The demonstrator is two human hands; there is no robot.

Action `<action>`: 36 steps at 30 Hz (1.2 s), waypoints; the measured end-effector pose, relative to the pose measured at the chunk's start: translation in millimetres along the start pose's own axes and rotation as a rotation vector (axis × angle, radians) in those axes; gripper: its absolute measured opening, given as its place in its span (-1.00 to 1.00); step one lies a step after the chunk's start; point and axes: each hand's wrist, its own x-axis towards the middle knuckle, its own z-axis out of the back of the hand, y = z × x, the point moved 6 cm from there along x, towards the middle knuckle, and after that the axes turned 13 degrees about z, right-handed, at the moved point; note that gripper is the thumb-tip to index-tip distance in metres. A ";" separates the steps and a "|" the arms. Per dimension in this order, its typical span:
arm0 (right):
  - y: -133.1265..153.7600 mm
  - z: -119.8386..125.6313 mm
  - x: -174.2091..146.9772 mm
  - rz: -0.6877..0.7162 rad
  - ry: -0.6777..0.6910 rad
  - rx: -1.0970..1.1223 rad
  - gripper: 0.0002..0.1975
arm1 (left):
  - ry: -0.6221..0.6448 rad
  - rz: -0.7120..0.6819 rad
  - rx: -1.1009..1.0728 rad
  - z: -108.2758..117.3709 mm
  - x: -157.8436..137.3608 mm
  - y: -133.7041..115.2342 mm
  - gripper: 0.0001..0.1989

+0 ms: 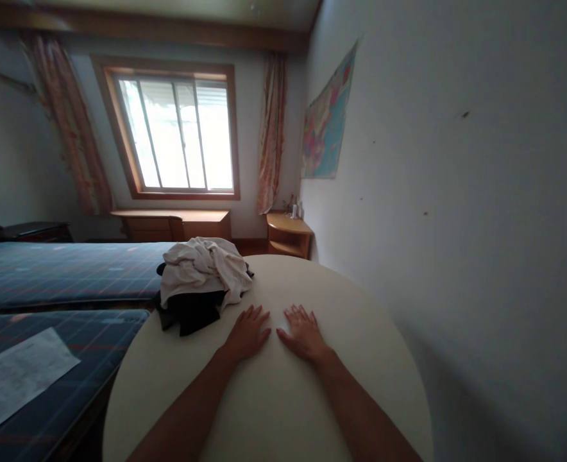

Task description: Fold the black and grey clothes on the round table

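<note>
Both my hands lie flat on a round cream table (360,321), side by side with a small gap between the thumbs. My left hand (248,332) has its fingers stretched out and holds nothing. Fingers slightly spread, my right hand (303,333) also rests palm down with nothing in it. Just beyond and left of my left hand is a crumpled heap of clothes at the table's left edge: a light beige garment (206,266) on top and a black garment (197,313) underneath. Neither hand touches the heap.
Two beds with blue plaid mattresses (72,273) stand to the left; a printed paper sheet (24,375) lies on the nearer one. A white wall (480,256) runs along the right. Behind are a wooden desk (206,221), a corner shelf (288,224) and a window (182,135).
</note>
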 end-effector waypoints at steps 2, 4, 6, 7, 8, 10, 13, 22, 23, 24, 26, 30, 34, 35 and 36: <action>-1.2 0.9 -2.9 0.007 0.023 0.021 -0.23 | 0.054 0.018 0.011 -2.9 -1.3 2.1 -0.49; -0.7 2.9 -5.0 0.011 0.032 0.029 -0.23 | 0.079 0.020 0.013 -3.9 -2.3 2.1 -0.48; 0.9 4.2 -6.9 0.018 0.041 0.034 -0.23 | 0.092 0.024 0.010 -3.6 -3.4 1.3 -0.47; 1.8 4.5 -8.0 0.021 0.046 0.035 -0.23 | 0.097 0.026 0.008 -3.2 -4.0 0.9 -0.47; 2.7 4.8 -9.0 0.026 0.049 0.037 -0.24 | 0.103 0.028 0.007 -2.8 -4.8 0.4 -0.46; 3.8 5.0 -10.8 0.033 0.053 0.039 -0.24 | 0.112 0.029 0.006 -1.9 -6.3 -0.3 -0.46; 3.7 4.6 -11.3 0.030 0.049 0.035 -0.23 | 0.117 0.026 0.006 -1.5 -7.2 -0.2 -0.45; 6.4 4.0 -3.6 0.037 0.060 0.022 -0.20 | 0.092 0.007 0.006 -5.6 -5.0 2.5 -0.47; 6.8 4.4 -4.1 0.038 0.065 0.029 -0.20 | 0.088 0.007 0.003 -5.2 -5.4 2.1 -0.47; 7.3 5.0 -4.7 0.042 0.067 0.034 -0.21 | 0.085 0.006 0.000 -4.7 -5.8 1.7 -0.47; 8.0 6.3 -6.4 0.048 0.073 0.042 -0.21 | 0.082 0.007 -0.005 -4.1 -6.5 1.2 -0.47; 8.2 7.9 -8.5 0.044 0.075 0.049 -0.21 | 0.081 0.012 -0.005 -5.4 -6.3 2.0 -0.47; 7.3 7.2 -7.5 0.047 0.066 0.045 -0.22 | 0.076 0.010 0.004 -6.1 -5.6 2.7 -0.47; 7.1 7.0 -7.0 0.050 0.061 0.046 -0.22 | 0.077 0.009 0.004 -6.0 -5.6 2.7 -0.47; 6.8 6.8 -6.5 0.051 0.057 0.047 -0.22 | 0.080 0.010 0.004 -5.7 -5.7 2.7 -0.47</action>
